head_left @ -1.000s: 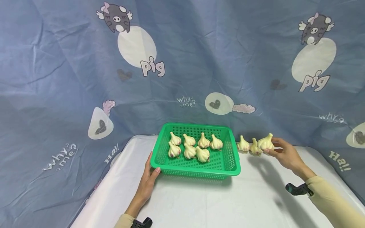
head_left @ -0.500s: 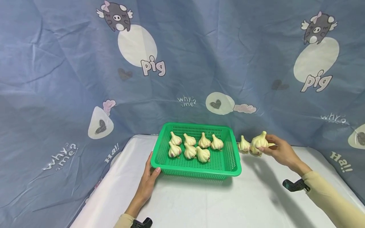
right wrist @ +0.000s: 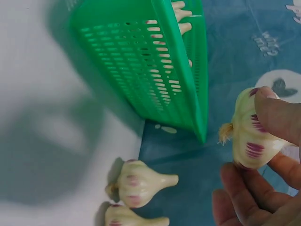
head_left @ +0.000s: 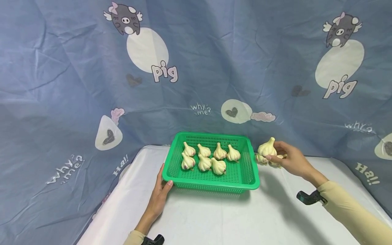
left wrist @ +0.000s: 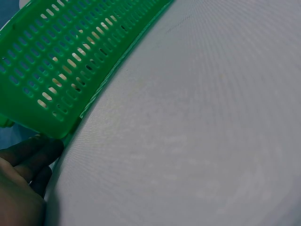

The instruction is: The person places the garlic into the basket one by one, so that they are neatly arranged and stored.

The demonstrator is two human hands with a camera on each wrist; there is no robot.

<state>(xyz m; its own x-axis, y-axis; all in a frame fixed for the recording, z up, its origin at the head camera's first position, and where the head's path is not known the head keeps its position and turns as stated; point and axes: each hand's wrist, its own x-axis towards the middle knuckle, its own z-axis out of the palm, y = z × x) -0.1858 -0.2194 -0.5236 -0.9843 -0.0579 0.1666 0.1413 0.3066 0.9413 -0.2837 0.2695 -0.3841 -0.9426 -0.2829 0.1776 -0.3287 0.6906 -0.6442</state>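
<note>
My right hand (head_left: 292,160) holds a garlic bulb (head_left: 267,148) between thumb and fingers, raised just right of the green plastic basket (head_left: 211,184). In the right wrist view, this bulb shows purple streaks and a tuft of roots, with the thumb on one side and fingers beneath. Other garlic bulbs (right wrist: 138,183) lie on the white surface under it, partly hidden by the hand in the head view. My left hand (head_left: 158,198) grips the basket's near left corner, thumb at the front rim and fingers along the left side. Several garlic bulbs (head_left: 218,166) sit in the basket.
A white cloth (head_left: 214,217) covers the table under the basket. Behind it hangs a blue printed curtain (head_left: 196,85), close to the basket's far rim. The basket's slotted right wall (right wrist: 127,61) stands between the held bulb and the bulbs inside.
My right hand has carried the held garlic bulb left and slightly up, over the loose bulbs toward the basket. The left hand and basket have stayed in place.
</note>
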